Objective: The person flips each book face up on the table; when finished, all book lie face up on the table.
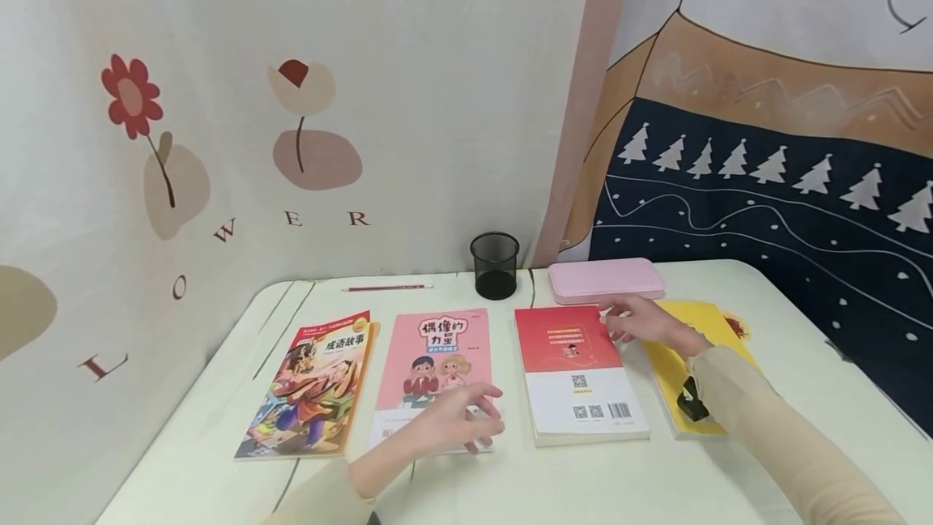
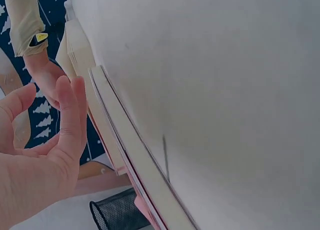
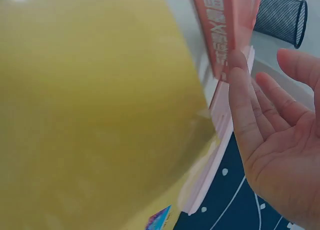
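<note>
My left hand [image 1: 455,420], fingers loosely bent with nothing between them, is over the lower right part of a pink book [image 1: 445,347] with two cartoon children on its cover. My right hand [image 1: 641,324] is at the upper right corner of a red-and-white book [image 1: 579,395], which lies back cover up with its barcode showing. In the right wrist view, a fingertip [image 3: 237,60] is right at this book's red spine [image 3: 217,37], and the thumb stands apart. Under the right forearm lies a yellow book [image 1: 688,355], partly hidden by the wrist and sleeve.
At the far left lies a colourful storybook [image 1: 313,395] with a red top band. Along the back of the white table [image 1: 211,420] are a pencil [image 1: 386,288], a black mesh pen holder [image 1: 496,266] and a pink pencil case [image 1: 605,278]. Printed curtains [image 1: 423,104] hang behind.
</note>
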The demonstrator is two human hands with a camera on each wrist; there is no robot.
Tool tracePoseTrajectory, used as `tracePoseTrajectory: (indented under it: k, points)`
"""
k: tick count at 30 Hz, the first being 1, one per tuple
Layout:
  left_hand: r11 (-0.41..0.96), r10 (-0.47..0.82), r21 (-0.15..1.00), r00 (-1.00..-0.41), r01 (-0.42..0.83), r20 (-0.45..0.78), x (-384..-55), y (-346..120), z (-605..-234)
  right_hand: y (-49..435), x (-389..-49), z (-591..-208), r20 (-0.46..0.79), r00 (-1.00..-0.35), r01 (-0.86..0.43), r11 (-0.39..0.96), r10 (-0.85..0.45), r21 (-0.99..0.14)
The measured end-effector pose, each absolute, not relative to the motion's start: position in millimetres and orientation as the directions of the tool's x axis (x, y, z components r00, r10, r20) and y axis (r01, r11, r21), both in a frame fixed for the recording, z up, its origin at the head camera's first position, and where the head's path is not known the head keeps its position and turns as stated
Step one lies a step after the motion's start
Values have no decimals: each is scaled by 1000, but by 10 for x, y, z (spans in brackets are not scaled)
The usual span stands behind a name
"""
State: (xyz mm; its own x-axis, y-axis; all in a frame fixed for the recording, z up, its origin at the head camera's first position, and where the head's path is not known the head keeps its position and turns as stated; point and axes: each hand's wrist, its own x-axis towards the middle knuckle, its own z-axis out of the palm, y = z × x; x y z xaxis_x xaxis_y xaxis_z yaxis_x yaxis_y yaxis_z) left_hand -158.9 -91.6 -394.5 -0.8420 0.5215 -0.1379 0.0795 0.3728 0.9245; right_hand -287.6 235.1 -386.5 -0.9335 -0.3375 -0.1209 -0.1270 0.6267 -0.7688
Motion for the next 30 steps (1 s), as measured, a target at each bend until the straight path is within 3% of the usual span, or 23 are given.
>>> tracePoseTrajectory:
  k: [23, 30]
  points:
    - [379, 487, 918, -818, -118, -306, -1587, -614, -4010, 2343, -3053, -3959, -221, -924, -28, 633, -312, -774]
    - [289, 529, 940, -787, -184, -316, -1588, -545, -4048, 2330, -3104, -3961, -252, -899, -49, 654, -358, -755]
